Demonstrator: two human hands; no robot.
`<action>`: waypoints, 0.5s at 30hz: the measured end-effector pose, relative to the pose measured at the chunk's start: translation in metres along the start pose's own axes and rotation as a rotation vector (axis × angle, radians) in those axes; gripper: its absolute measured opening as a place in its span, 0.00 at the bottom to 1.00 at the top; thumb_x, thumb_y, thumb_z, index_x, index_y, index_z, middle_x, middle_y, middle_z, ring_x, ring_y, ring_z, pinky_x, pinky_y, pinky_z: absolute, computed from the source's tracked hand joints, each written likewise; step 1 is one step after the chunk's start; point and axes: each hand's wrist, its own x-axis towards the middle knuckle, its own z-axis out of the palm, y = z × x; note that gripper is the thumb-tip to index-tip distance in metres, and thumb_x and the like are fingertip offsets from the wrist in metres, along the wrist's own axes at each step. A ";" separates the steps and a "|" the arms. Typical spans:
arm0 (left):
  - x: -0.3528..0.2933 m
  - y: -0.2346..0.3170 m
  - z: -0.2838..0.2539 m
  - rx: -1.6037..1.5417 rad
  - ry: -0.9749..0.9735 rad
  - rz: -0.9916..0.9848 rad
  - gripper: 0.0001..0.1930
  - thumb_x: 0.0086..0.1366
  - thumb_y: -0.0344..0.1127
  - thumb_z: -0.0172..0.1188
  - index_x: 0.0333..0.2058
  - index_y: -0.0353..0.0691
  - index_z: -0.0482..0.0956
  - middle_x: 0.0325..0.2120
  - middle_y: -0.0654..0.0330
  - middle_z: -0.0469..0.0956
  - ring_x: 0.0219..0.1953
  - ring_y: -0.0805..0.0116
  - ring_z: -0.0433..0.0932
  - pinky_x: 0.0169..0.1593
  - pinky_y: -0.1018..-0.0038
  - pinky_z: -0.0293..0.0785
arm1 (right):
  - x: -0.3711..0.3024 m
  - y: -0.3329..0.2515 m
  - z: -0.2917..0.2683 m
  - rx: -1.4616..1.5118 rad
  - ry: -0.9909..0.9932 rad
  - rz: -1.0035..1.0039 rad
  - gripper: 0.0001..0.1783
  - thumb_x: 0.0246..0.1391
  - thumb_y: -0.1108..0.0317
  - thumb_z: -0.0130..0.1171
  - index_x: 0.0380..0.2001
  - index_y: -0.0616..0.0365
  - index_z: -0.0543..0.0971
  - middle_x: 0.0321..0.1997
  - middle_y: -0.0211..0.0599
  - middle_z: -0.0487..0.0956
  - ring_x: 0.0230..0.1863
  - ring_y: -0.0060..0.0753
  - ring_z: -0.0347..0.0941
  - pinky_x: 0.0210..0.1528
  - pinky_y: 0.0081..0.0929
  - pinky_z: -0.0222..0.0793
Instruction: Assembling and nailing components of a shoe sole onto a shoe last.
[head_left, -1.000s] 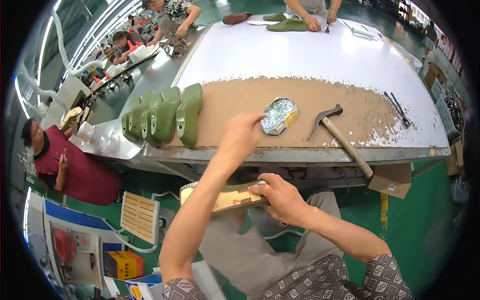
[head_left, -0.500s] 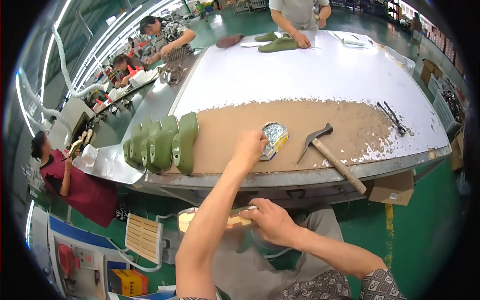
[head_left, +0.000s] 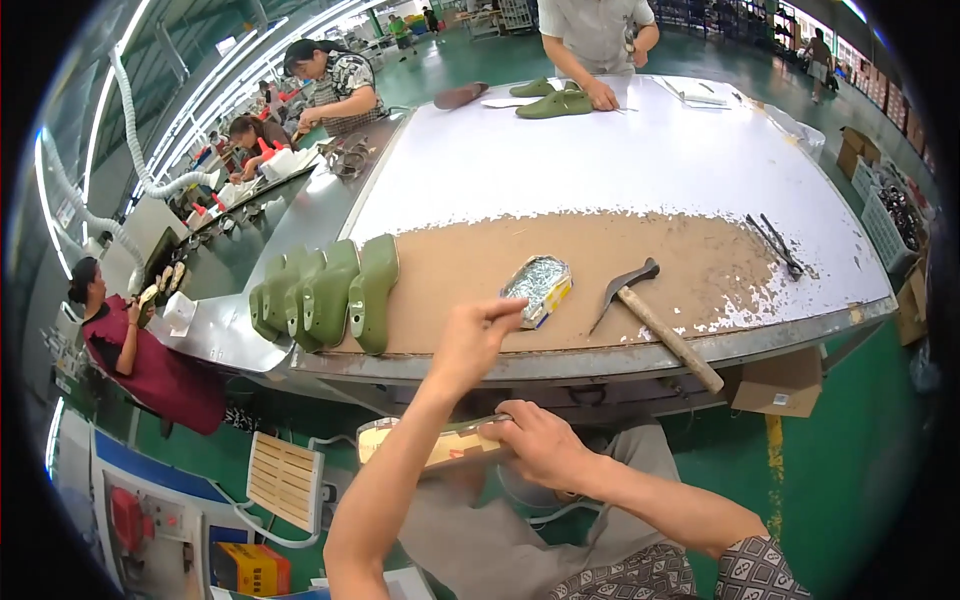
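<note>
In my right hand (head_left: 545,448), thumb on top, is a long pale sole-shaped piece (head_left: 450,450) with rounded ends, held level above my lap. My left forearm crosses in front of part of it. My left hand (head_left: 466,345) hovers at the table's near edge, thumb and forefinger pinched together; anything between them is too small to make out. Just beyond those fingertips sits a small open box (head_left: 558,294) with small silvery bits inside, probably tacks. To its right lies a hammer (head_left: 665,335) with a wooden handle jutting over the edge.
Several green shoe lasts (head_left: 372,295) stand in a row at the table's left. Pliers-like tools (head_left: 775,245) lie at the right. Across the table (head_left: 620,165), a person's hand (head_left: 600,95) touches another green last (head_left: 553,104). A cardboard box (head_left: 780,388) stands beneath the right side.
My left hand has drawn back from the box of silvery bits, toward me and slightly left, fingers still pinched. My right hand keeps its hold on the sole-shaped piece.
</note>
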 end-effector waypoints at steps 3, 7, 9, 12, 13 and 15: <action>-0.054 0.007 -0.011 -0.008 0.046 -0.038 0.09 0.64 0.29 0.58 0.40 0.32 0.81 0.30 0.57 0.83 0.35 0.73 0.80 0.41 0.76 0.75 | 0.000 0.000 0.000 0.010 -0.006 -0.037 0.25 0.44 0.76 0.59 0.49 0.51 0.71 0.47 0.46 0.68 0.44 0.50 0.71 0.43 0.41 0.71; -0.120 0.006 -0.015 -0.181 0.191 -0.180 0.07 0.64 0.28 0.58 0.39 0.34 0.80 0.33 0.53 0.82 0.36 0.65 0.81 0.43 0.70 0.75 | 0.000 -0.003 0.001 0.024 -0.012 -0.049 0.24 0.44 0.76 0.58 0.48 0.51 0.72 0.46 0.46 0.69 0.43 0.51 0.71 0.43 0.41 0.71; -0.125 -0.002 -0.014 -0.019 0.279 0.009 0.06 0.63 0.27 0.58 0.38 0.35 0.80 0.33 0.53 0.81 0.37 0.63 0.80 0.44 0.70 0.74 | -0.001 -0.001 0.002 0.024 0.022 -0.073 0.25 0.43 0.77 0.58 0.48 0.50 0.72 0.45 0.46 0.69 0.42 0.51 0.71 0.42 0.41 0.71; -0.131 -0.013 -0.010 0.123 0.375 0.132 0.05 0.60 0.24 0.60 0.36 0.36 0.79 0.32 0.55 0.78 0.39 0.59 0.76 0.45 0.69 0.71 | 0.003 0.001 -0.002 0.020 0.011 -0.075 0.28 0.40 0.77 0.60 0.49 0.49 0.71 0.45 0.44 0.69 0.43 0.51 0.71 0.42 0.41 0.71; -0.131 -0.014 -0.008 0.083 0.376 0.089 0.05 0.60 0.24 0.60 0.36 0.36 0.79 0.31 0.56 0.78 0.37 0.59 0.77 0.43 0.69 0.72 | 0.003 0.000 -0.006 0.012 -0.009 -0.065 0.29 0.40 0.77 0.62 0.50 0.49 0.70 0.45 0.44 0.69 0.43 0.52 0.71 0.43 0.41 0.71; -0.128 -0.010 -0.001 -0.015 0.338 -0.017 0.05 0.59 0.25 0.61 0.36 0.35 0.79 0.33 0.55 0.80 0.38 0.61 0.78 0.40 0.72 0.73 | 0.007 -0.004 -0.025 0.057 -0.048 -0.068 0.31 0.41 0.73 0.66 0.52 0.50 0.69 0.48 0.43 0.69 0.45 0.51 0.71 0.45 0.41 0.70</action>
